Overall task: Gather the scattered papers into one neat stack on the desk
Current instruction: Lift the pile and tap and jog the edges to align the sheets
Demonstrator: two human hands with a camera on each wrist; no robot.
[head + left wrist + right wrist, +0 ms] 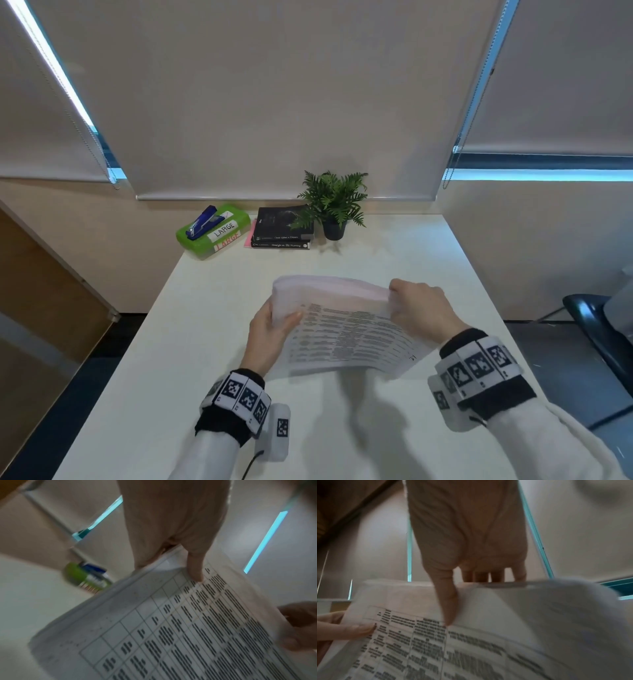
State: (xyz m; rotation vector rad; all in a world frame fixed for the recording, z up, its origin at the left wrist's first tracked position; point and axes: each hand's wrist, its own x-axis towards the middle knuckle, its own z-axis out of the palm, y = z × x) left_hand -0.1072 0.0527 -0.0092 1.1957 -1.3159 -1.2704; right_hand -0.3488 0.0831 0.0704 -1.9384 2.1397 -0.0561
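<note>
Papers (346,329) are lifted off the counter (212,342) mid-desk: left hand (270,329) grips the left edge, thumb on top, and right hand (419,305) pinches the top right corner, thumb on the printed face. Sheaf is light, floppy and slick, already bowing between the grips, so hold opposite short edges and tap square; top looks fanned, though blur makes that hard to confirm. Counter is flat, white and smooth; at the back sit a green box (214,231) with a blue stapler (202,222), black books (282,228) and a potted plant (334,204) under drawn blinds.
</note>
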